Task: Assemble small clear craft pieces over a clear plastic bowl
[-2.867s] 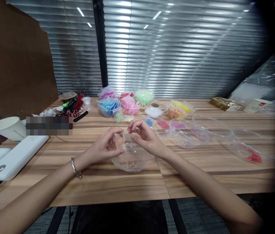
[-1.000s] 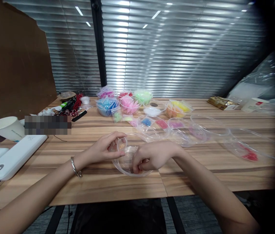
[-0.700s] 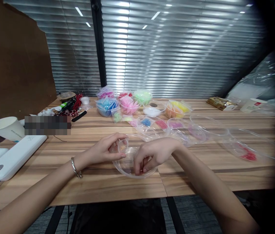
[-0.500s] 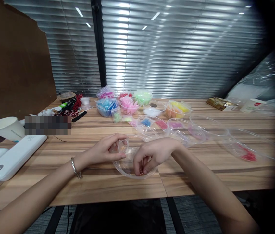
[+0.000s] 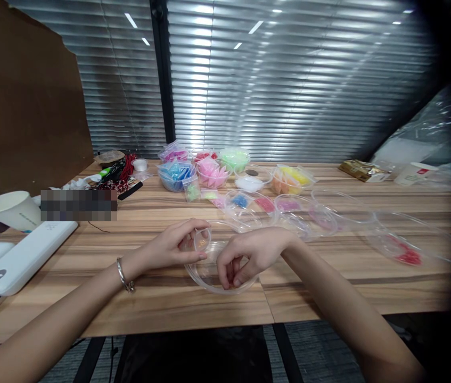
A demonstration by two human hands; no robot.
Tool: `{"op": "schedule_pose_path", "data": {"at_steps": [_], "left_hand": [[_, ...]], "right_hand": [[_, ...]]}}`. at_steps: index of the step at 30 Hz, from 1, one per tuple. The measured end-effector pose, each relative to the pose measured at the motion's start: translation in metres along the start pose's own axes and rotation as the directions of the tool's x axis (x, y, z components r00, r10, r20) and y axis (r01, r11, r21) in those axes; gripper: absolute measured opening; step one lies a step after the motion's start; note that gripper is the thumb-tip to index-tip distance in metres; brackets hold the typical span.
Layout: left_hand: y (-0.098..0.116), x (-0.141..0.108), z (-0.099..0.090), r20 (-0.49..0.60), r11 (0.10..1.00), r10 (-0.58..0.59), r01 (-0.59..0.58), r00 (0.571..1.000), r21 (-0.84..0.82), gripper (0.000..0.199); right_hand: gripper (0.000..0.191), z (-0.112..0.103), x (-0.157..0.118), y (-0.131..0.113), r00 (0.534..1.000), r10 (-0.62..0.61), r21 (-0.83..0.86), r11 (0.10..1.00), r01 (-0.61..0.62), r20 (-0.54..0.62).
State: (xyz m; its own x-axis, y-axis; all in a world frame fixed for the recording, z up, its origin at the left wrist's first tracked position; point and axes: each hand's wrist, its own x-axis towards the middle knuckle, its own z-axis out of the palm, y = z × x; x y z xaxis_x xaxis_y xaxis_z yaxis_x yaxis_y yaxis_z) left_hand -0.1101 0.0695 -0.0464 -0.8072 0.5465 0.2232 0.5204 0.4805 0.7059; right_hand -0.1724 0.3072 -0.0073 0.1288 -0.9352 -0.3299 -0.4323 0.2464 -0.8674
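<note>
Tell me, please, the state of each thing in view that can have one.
Left hand: curled around small cup.
Small cup: tilted, orange bits inside.
Right hand: bent down at clear bowl, grip hidden.
Clear bowl: open.
Left paper cup: open.
Blinds: lowered.
Long white device: lying flat.
Gold packet: lying flat.

Wood-grain table — plastic bowls, power bank, gold packet.

Beyond the left hand's grip, cool white glare streaks the blinds; far to its right, black vignetting swallows the blurred, bowed edge.
</note>
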Motion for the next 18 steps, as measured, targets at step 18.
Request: {"op": "schedule_pose_path", "data": {"at_steps": [18], "left_hand": [[0.0003,0.0,-0.0015,0.008,1.0,-0.018,0.018,1.0,0.025,0.053]], "right_hand": [[0.029,-0.0009,-0.0017,-0.0001,0.999,-0.041,0.094,0.995,0.042,-0.014]]}}
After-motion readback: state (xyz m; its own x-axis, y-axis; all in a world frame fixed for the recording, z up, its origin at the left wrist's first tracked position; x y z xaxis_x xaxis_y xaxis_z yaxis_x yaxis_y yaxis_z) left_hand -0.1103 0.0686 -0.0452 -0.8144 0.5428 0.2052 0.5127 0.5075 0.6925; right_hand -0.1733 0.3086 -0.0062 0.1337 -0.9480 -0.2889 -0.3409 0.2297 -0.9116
